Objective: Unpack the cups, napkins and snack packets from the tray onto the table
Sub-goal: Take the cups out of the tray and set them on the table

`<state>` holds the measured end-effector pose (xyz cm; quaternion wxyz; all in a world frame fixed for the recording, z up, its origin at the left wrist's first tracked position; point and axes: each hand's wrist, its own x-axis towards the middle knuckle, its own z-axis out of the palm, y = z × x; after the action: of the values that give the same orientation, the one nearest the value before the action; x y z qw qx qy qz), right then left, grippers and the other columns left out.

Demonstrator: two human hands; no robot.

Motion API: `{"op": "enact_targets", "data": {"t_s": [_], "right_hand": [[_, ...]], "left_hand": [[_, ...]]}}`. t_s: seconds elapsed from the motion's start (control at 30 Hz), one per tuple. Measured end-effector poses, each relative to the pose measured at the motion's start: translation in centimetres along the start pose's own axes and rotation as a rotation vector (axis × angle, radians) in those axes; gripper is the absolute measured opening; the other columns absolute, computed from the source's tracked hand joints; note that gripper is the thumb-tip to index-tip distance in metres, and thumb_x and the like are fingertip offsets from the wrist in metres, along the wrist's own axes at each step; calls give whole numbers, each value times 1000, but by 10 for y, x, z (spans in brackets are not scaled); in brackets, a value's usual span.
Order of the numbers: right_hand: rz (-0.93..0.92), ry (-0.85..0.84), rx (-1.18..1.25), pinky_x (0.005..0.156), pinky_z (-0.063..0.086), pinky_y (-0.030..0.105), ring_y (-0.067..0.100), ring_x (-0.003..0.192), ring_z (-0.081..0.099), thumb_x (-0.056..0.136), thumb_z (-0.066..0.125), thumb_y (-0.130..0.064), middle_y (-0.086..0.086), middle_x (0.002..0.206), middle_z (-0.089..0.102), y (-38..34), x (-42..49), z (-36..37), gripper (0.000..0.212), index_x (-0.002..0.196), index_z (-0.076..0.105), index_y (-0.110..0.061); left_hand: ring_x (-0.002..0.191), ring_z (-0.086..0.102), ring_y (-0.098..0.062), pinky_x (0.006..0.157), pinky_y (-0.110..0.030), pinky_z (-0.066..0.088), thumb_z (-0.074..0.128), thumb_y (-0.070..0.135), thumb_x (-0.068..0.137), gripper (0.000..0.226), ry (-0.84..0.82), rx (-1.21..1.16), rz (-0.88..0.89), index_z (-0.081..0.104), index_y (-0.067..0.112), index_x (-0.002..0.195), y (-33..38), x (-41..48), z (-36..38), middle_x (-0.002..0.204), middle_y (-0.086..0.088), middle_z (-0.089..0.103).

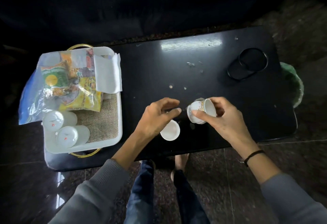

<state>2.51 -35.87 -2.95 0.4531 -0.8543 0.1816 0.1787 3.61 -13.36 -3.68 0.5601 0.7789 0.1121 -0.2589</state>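
Black table point(194, 61) — tray point(121, 115) of packets point(70, 85), cups point(53, 120)

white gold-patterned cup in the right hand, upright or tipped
Tipped: the white gold-patterned cup lies sideways in the right hand, its round open mouth facing sideways, not up.

black ring holder point(247, 64) far right | green object point(292, 84) beside it | dark tiled floor point(221, 170)

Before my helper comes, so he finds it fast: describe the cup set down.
On the black table, near its front edge, right of the white tray, a white cup stands mouth up beside the left hand. The tray's cups lie sideways; the right hand holds a tilted cup.
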Motion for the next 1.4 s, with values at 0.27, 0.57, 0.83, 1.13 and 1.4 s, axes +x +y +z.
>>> {"op": "enact_targets", "data": {"t_s": [0.27,0.57,0.83,1.13,1.4], "right_hand": [[-179,17,-397,87,48,31,22,112,55,70,90,-38,1,119,60,31,-13,4,65,124,58,-20],[-285,35,-566,73,57,38,26,110,53,71,89,-30,7,119,56,42,-25,18,64,122,56,-12],[-284,-8,-684,67,60,38,26,111,52,71,90,-36,8,121,54,45,-33,22,67,124,56,-11],[-400,70,-970,71,55,38,27,101,59,66,79,-70,7,111,65,8,-30,18,77,113,65,-10],[-568,-19,-826,82,57,40,27,111,55,86,75,-41,5,113,66,-62,-21,52,41,114,65,-12]], "left_hand": [[107,65,2,98,-17,47,69,27,94,20,-3,237,6,74,26,113,-11,-2,9,112,15,75],[110,66,-4,99,-23,48,65,26,95,23,2,310,-10,71,25,118,-24,-8,14,113,14,74],[109,67,-6,100,-33,53,63,22,94,26,44,299,-31,70,25,118,-31,-14,11,113,13,74],[111,67,-8,101,-37,53,63,22,95,26,108,258,-34,69,22,120,-29,-23,-2,116,10,74],[111,67,-8,100,-31,52,63,21,96,24,261,190,-13,69,18,119,-30,-36,-39,115,7,74]]}}
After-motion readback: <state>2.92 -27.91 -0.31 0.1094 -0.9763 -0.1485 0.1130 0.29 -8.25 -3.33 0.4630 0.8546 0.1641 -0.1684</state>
